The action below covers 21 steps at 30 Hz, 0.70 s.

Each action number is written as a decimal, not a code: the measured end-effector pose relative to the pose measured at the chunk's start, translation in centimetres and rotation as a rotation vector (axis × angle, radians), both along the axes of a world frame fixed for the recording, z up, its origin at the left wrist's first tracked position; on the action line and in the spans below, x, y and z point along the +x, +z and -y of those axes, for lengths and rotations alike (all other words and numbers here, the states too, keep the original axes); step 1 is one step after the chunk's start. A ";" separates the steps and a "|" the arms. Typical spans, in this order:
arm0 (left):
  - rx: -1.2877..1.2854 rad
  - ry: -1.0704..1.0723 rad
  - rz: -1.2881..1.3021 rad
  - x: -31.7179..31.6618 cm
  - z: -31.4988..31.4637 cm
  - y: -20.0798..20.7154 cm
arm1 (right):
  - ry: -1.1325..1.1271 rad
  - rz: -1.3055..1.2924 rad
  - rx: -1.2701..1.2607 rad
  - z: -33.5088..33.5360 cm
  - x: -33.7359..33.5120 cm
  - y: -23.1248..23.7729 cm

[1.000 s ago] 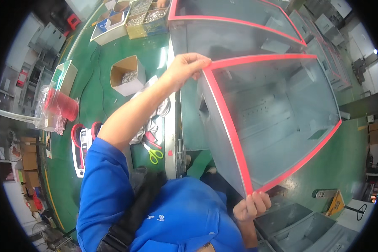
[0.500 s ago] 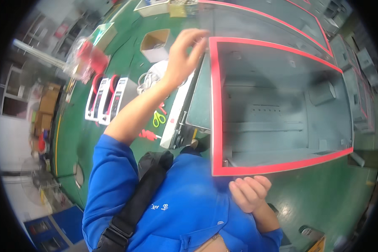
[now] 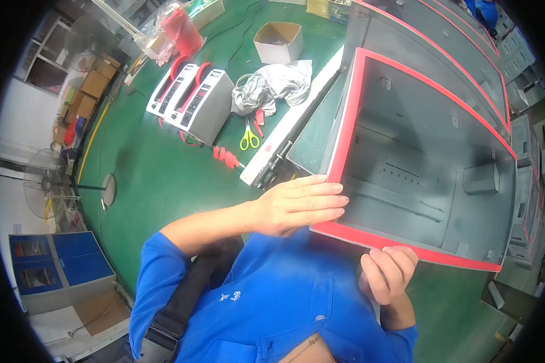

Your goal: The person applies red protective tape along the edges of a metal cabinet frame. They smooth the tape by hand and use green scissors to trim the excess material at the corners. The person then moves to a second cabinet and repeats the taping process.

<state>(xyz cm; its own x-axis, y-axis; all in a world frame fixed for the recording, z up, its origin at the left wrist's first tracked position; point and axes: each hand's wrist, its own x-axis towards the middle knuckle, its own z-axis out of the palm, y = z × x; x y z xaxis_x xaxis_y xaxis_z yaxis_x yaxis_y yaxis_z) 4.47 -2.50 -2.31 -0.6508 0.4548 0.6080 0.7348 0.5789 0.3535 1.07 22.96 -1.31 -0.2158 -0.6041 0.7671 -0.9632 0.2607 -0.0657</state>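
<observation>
A grey metal cabinet (image 3: 406,151), open-faced and framed by a red strip (image 3: 345,139), stands tilted before me on the right. My left hand (image 3: 293,209) lies with straight, flat fingers on the strip near the cabinet's lower left corner. Its fingertips touch the red border and its thumb is hidden. My right hand (image 3: 389,275) is at the cabinet's lower edge, fingers curled and tips at the red strip. What lies inside those fingers, if anything, is hidden.
More red-edged cabinets (image 3: 442,54) stand behind. To the left are two white tape dispensers (image 3: 203,103), yellow-green scissors (image 3: 249,139), a grey cloth (image 3: 275,85) and a cardboard box (image 3: 278,45). A standing fan (image 3: 48,184) is at the far left.
My left hand has come down from the cabinet's upper left corner to its lower left corner. My right hand has slid a little rightward along the lower edge. The view has shifted.
</observation>
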 end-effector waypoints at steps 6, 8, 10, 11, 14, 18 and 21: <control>-0.028 -0.072 -0.033 0.9 0.2 -0.3 | 0.049 0.094 0.000 0.6 -1.6 3.2; -0.066 -0.112 -0.026 0.8 0.7 0.1 | 0.086 0.185 0.068 1.1 -3.0 5.7; -0.027 -0.141 -0.069 0.4 0.9 -0.3 | 0.129 0.195 0.146 2.3 -5.0 7.2; -0.045 -0.110 -0.068 0.1 0.9 -0.2 | 0.162 0.165 0.187 3.2 -6.3 7.7; -0.058 -0.023 -0.065 -0.2 0.7 -0.2 | 0.200 0.083 0.406 6.7 -9.7 8.1; -0.005 -0.018 -0.101 -0.2 0.3 -0.8 | 0.246 -0.051 0.552 9.5 -11.8 6.3; 0.051 -0.069 -0.081 -0.5 0.6 -0.9 | 0.234 -0.084 0.588 10.7 -13.7 3.6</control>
